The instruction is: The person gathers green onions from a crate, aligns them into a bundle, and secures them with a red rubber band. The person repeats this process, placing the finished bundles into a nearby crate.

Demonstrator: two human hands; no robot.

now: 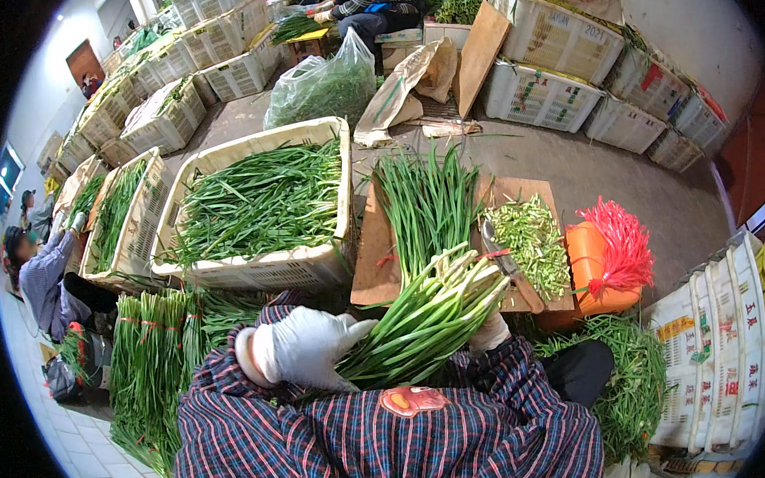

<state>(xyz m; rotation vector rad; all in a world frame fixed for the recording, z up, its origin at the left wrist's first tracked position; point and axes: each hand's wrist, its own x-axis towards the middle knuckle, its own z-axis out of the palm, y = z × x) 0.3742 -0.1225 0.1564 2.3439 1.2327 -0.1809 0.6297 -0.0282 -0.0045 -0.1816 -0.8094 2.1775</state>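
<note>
My left hand (310, 345), in a white glove, lies at the leafy left side of a bundle of garlic chives (420, 322), thumb and fingers spread apart around its edge. My right hand (490, 332), gloved too, holds the bundle from below near its pale stem ends; its fingers are mostly hidden. Beyond the bundle, more chives (429, 203) lie on a wooden board (371, 266). A knife with a wooden handle (523, 283) rests on the board beside a pile of cut stem ends (527, 240). Red ties (616, 244) hang over an orange container (588, 272) to the right.
A large white crate (259, 269) of chives stands at the front left, tied bundles (147, 358) below it. Loose greens (628, 382) and stacked crates (711, 350) are at my right. A plastic bag (327, 91) stands ahead. Other people sit at the left and far side.
</note>
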